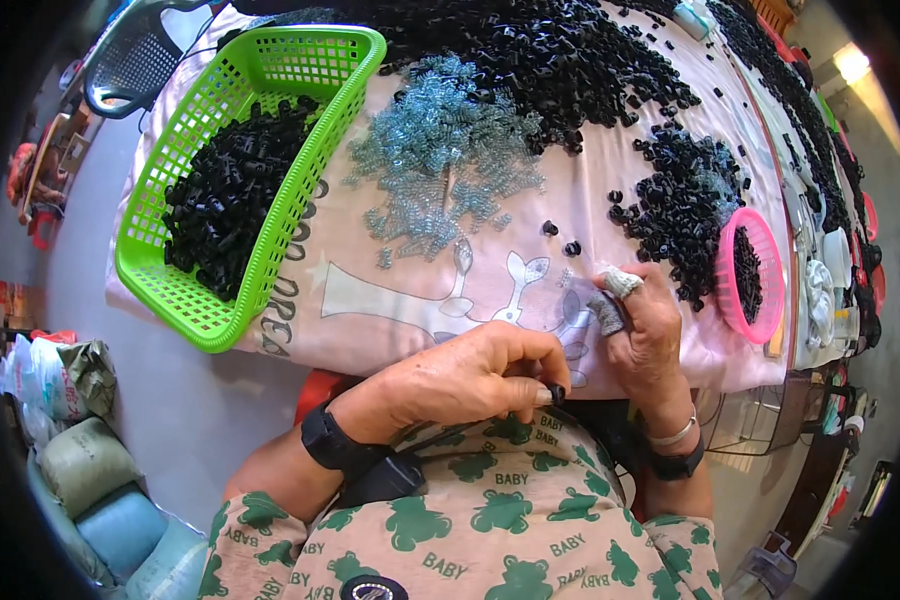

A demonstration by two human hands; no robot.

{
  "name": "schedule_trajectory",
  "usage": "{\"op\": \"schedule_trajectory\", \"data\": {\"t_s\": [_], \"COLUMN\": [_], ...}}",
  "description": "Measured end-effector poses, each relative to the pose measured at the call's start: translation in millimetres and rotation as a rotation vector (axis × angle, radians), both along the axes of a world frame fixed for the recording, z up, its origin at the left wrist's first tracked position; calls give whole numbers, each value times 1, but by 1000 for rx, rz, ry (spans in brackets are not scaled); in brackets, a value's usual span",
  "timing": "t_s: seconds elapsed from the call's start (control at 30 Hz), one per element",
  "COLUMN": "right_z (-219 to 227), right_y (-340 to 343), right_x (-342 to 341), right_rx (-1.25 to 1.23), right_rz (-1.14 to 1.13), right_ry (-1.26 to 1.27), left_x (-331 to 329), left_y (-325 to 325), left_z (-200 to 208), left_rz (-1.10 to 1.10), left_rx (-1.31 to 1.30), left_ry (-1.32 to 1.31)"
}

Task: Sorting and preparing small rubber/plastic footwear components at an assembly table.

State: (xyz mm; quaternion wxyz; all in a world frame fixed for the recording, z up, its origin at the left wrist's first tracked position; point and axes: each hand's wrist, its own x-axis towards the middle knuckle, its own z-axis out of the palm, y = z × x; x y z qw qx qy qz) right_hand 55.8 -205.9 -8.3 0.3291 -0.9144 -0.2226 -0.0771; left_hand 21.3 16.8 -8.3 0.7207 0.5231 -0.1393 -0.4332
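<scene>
Over the near edge of the cloth-covered table, my left hand [475, 375] pinches a small black plastic part [557, 394] between thumb and fingertips. To its right, my right hand [648, 330] has curled fingers, two of them wrapped in pale finger covers [622, 283]; whatever they may hold is too small to make out. A heap of small metal springs [450, 150] lies beyond my hands. Closest to my right hand is a pile of small black plastic parts [670, 210], with a few springs mixed in at its right side.
A long green basket [300, 215] at left holds many black parts. The pink basket [725, 275] at right contains dark, thin pieces. A larger black heap [560, 60] covers the table's far side. Cushions [90, 465] and bags [50, 375] sit at lower left.
</scene>
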Motion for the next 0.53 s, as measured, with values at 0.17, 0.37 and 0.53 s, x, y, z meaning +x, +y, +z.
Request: {"op": "schedule_trajectory", "data": {"t_s": [0.17,0.37,0.53], "right_z": [5,5,0], "right_y": [5,20,21], "right_x": [4,10,5], "right_rx": [9,-160,-261], "right_rz": [90,169,119], "right_ry": [-4,-119,-172], "left_x": [-1,-3,-1], "left_y": [-2,1,5], "left_z": [-1,1,3], "left_rz": [19,90,339], "left_rx": [71,-17,-242], "left_ry": [-54,13,165]}}
